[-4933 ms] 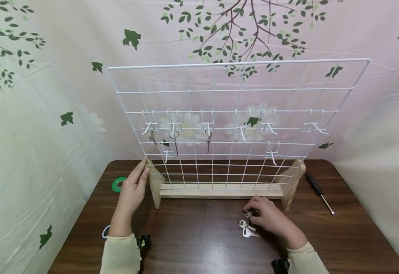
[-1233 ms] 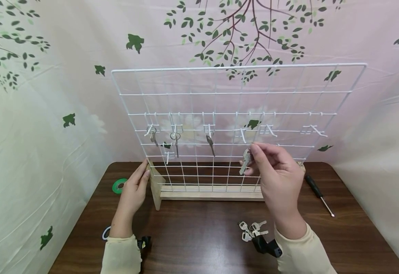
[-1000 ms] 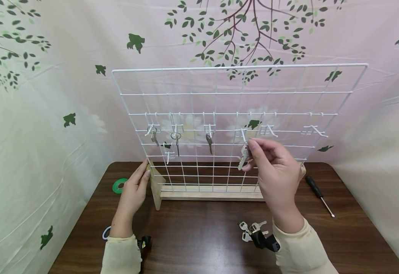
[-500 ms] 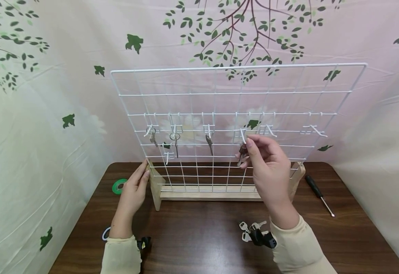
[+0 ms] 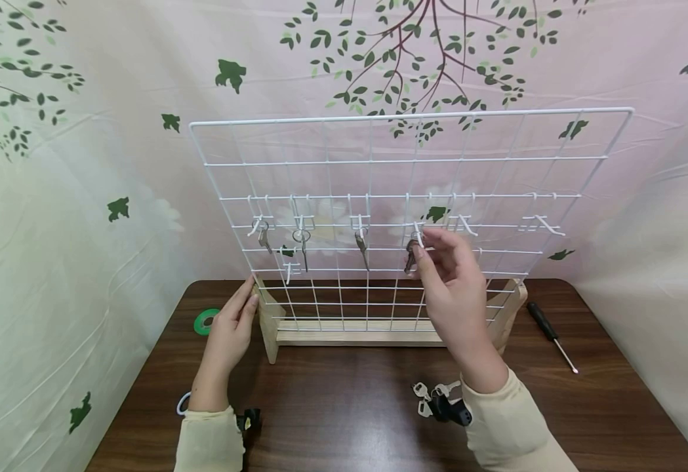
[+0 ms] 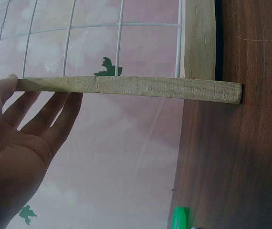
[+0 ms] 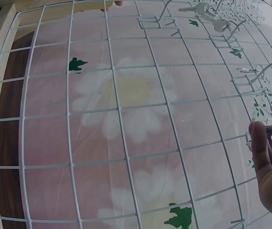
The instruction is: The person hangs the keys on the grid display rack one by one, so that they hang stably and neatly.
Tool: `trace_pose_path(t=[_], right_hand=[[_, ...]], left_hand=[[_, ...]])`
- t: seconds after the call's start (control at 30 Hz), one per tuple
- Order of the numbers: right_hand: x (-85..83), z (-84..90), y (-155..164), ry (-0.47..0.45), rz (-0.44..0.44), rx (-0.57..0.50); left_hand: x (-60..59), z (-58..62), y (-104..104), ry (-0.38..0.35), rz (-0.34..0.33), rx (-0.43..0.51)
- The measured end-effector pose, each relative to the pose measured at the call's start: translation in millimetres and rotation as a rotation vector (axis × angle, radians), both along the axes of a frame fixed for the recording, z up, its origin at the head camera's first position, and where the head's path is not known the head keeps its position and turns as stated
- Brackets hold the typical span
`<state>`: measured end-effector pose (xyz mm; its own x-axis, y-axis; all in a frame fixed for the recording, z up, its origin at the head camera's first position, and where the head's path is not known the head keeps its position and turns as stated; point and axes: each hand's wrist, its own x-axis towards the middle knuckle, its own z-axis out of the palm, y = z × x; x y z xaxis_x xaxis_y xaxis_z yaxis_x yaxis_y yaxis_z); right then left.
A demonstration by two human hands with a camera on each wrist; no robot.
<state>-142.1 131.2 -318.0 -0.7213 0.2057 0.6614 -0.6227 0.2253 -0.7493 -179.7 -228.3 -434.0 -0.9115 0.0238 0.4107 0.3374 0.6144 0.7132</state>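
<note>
Right hand [image 5: 446, 278] was raised at the white wire grid [image 5: 497, 157], fingers [image 5: 423, 259] pinching a key [image 5: 410, 257] just under the fourth white hook [image 5: 418, 233] of the upper row; whether the key's ring was over the hook could not be told. Left hand [image 5: 229, 324] lay flat with straight fingers against the wooden foot [image 5: 268, 324] at the grid's left end. Three keys hung on the hooks further left. Loose keys [image 5: 429, 396] lay on the worktop [image 5: 349, 406] near the right sleeve; green tape roll [image 5: 204, 319] sat left, screwdriver [image 5: 550, 331] right.
</note>
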Motion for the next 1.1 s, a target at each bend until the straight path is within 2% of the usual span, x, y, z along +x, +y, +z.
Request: trace_pose_path(t=[0.17, 0.37, 0.5, 0.6, 0.7, 0.77, 0.93, 1.1], right_hand=[[6.0, -5.6, 1, -0.019, -0.024, 0.05], [16.9, -12.0, 4, 0.056, -0.124, 0.148], [28.9, -18.5, 8, 0.098, -0.132, 0.148], [37.7, -26.3, 14, 0.088, -0.134, 0.161], [44.3, -38.2, 21, 0.034, -0.091, 0.201], [46.3, -48.5, 24, 0.023, -0.061, 0.255], [48.2, -75.5, 33, -0.082, 0.009, 0.397], [45.3, -109.0, 48, -0.353, 0.119, 0.491]], left_hand=[[-0.2, -2.3, -1, 0.019, -0.006, -0.002], [0.1, -3.4, -1, 0.02, -0.005, 0.002], [0.5, -2.3, 0, 0.002, -0.002, -0.005], [0.0, -0.8, 0, -0.007, -0.002, -0.005], [-0.9, 0.2, 0, -0.008, -0.002, -0.008], [-1.2, 0.4, 0, -0.009, 0.001, -0.007], [-1.0, -0.4, 0, -0.011, 0.001, -0.003], [-0.9, -0.8, -1, -0.015, -0.001, -0.004]])
